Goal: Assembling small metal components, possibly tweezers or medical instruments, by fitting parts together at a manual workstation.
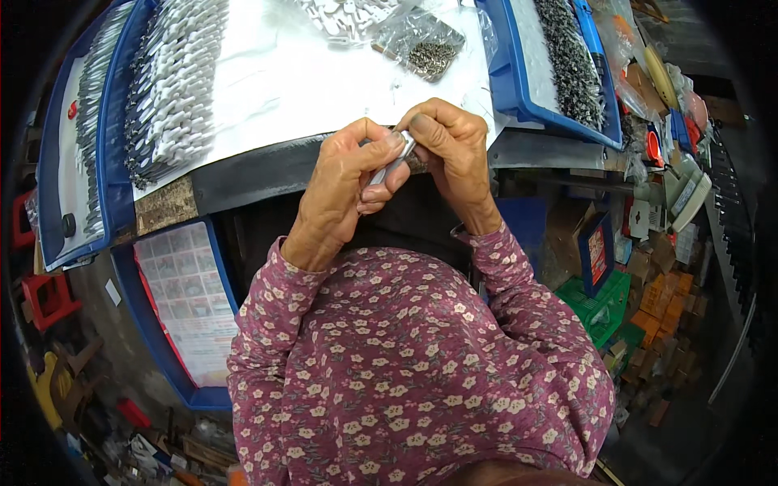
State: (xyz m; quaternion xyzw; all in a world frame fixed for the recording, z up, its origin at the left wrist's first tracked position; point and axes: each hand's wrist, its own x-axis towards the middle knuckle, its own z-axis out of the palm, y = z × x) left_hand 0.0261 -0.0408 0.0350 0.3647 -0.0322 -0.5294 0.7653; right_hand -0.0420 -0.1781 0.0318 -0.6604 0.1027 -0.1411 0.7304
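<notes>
Metal strip (391, 164), slim and shiny, pinched between left hand (344, 182) and right hand (450, 146); white-covered bench (308, 81), blue trays (113, 146).

You are wearing sleeves (405, 356) of deep plum, showing a pattern of small cream flowers with pink and green specks. Your hands (401, 166) are pinching a small silver-grey metal piece (391, 165). The worktop (308, 73) is showing a white covering with a dark grey front edge. Blue trays (113, 162) are framing rows of white and grey parts (174, 81) on your left, and another blue tray (506, 81) is holding dark grey parts. A clear bag (421, 40) is showing brownish-grey bits. Green crates (600, 304) and orange boxes (664, 296) are sitting at your right.
</notes>
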